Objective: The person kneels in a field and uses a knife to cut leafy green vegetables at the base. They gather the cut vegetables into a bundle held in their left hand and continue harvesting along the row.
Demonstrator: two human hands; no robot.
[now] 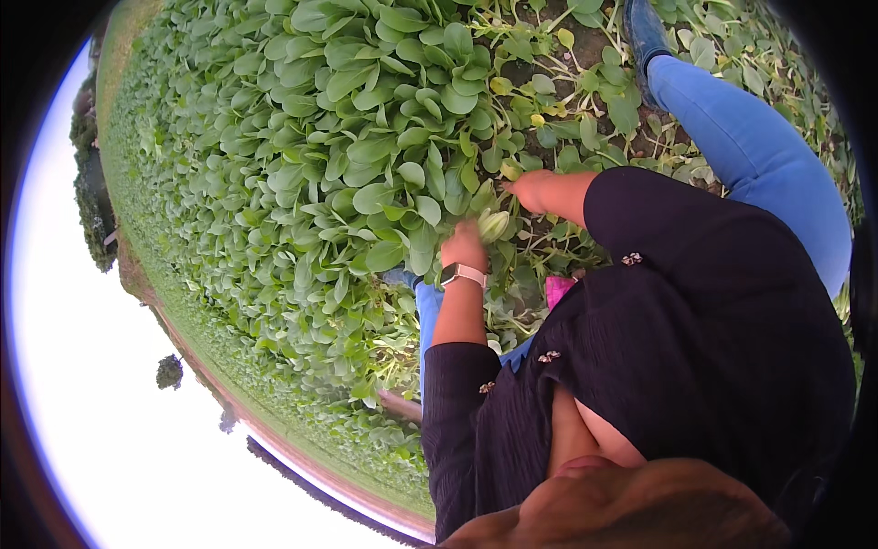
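My left hand [465,248], with a smartwatch [464,275] on its wrist, is closed around leafy green plants. The pale stem base of a leafy green [494,225] sticks out beside its blurred fingers. Just beyond it, my right hand [529,190] reaches low among the stems at the edge of the dense leafy rows [370,151]. Its fingertips are close to another pale stem base [511,170]. Leaves and blur partly hide those fingers, so whether they grip anything does not show.
Loose and yellowing leaves [542,103] lie on dark soil beside the standing plants. My shoes [645,51] and jeans [754,137] frame the work area. A bright pink thing [559,291] is near my black top. A brown, bar-like thing [400,406] lies among the plants.
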